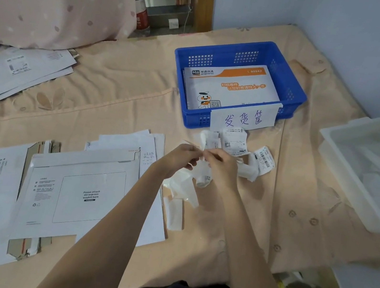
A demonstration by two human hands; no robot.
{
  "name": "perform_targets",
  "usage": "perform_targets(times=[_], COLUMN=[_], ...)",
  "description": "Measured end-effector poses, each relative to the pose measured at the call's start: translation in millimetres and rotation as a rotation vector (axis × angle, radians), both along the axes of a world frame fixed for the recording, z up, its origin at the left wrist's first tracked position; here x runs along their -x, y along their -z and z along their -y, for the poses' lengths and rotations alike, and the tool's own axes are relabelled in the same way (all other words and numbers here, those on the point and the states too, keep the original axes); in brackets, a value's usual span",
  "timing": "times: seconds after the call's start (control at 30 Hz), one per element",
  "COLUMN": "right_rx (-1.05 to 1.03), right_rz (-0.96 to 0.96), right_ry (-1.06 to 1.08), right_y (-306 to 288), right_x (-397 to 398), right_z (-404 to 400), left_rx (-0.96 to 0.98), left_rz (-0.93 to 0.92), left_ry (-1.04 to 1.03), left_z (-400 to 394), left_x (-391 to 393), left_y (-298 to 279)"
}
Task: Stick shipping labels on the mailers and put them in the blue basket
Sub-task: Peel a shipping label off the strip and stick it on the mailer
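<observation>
Both hands, left hand (pixel 183 155) and right hand (pixel 220 165), pinch a label (pixel 200 170) above the peach bedsheet (pixel 126 98). Nearest mailer (pixel 74 197) reads "Please attach sto express waybill here". Blue basket (pixel 291 85) holds an "sto express" mailer (pixel 231 85), beside a pale wall (pixel 353 33).

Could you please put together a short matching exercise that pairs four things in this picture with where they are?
Things:
1. orange-printed mailer
2. blank mailer
3. white tray
4. label

Places:
A. far right of the bed
B. pinched between left hand and right hand
C. inside the blue basket
D. flat, front left

Pairs: 1-C, 2-D, 3-A, 4-B
</observation>
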State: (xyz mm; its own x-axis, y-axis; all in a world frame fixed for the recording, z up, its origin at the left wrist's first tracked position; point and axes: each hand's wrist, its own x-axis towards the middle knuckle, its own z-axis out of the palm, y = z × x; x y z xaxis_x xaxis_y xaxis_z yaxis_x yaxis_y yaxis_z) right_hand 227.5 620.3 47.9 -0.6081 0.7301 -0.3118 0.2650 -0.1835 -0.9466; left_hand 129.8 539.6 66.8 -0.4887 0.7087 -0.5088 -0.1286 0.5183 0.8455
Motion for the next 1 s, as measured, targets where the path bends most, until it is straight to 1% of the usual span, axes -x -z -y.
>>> perform_targets(times=[0.07, 0.13, 0.2, 0.27, 0.37, 0.47, 0.5, 0.53, 0.57, 0.6, 0.63, 0.73, 0.8, 0.83, 0.9, 0.97, 1.0], right_rx=[-0.021, -0.063, -0.111, -0.109, 0.003, 0.210, 0.234, 0.191, 0.089, -0.013, -0.089, -0.184, -0.214, -0.225, -0.225, -0.147, -0.070], right_rz=[0.032, 0.079, 0.121, 0.151, 0.153, 0.092, 0.073, 0.080, 0.104, 0.127, 0.132, 0.129, 0.149, 0.162, 0.193, 0.204, 0.187], right_ry=[0.021, -0.008, -0.048, -0.059, -0.051, -0.019, -0.001, 0.008, 0.004, -0.014, -0.032, -0.041, -0.031, -0.026, -0.016, -0.008, 0.003], right_y=[3.0, 3.2, 1.5, -0.2, 0.0, -2.4, -3.9, -5.1, -5.6, -6.1, -4.7, -5.1, -8.9, -10.4, -11.4, -11.6, -11.1], right_x=[0.6, 2.2, 4.8, 7.1, 8.6, 8.8, 8.9, 9.2, 8.6, 7.5, 6.7, 6.2, 7.7, 8.5, 10.1, 12.4, 13.3], right_z=[-1.4, -1.6, -0.8, -1.4, -4.7, -8.7, -9.2, -9.1, -8.1, -5.9, -3.4, 1.9, 2.3, 2.3, 2.4, 2.1, 1.6], left_rx=[0.017, 0.005, -0.049, -0.116, -0.196, -0.239, -0.234, -0.207, -0.162, -0.099, -0.045, 0.005, 0.030, 0.031, -0.009, -0.054, -0.071], left_rz=[-0.049, -0.063, -0.010, 0.084, 0.202, 0.271, 0.286, 0.286, 0.262, 0.184, 0.062, -0.369, -0.547, -0.589, -0.584, -0.552, -0.536], left_ry=[0.041, 0.048, 0.022, -0.025, -0.058, -0.075, -0.106, -0.144, -0.176, -0.193, -0.196, -0.233, -0.257, -0.260, -0.260, -0.258, -0.259], left_z=[0.9, 0.4, -0.3, -0.7, 0.9, 0.7, -0.9, -3.5, -6.5, -9.9, -12.8, -17.5, -18.1, -18.3, -18.5, -17.3, -16.4], left_x=[-0.5, -2.6, -4.7, -6.5, -9.0, -11.9, -13.2, -14.6, -17.2, -20.0, -23.7, -35.3, -39.3, -39.9, -38.2, -35.6, -34.2], left_y=[-1.4, -2.3, -1.9, -2.3, -7.1, -11.6, -12.5, -12.7, -13.7, -13.0, -11.9, -4.4, -0.6, 1.2, 4.1, 5.2, 5.6])
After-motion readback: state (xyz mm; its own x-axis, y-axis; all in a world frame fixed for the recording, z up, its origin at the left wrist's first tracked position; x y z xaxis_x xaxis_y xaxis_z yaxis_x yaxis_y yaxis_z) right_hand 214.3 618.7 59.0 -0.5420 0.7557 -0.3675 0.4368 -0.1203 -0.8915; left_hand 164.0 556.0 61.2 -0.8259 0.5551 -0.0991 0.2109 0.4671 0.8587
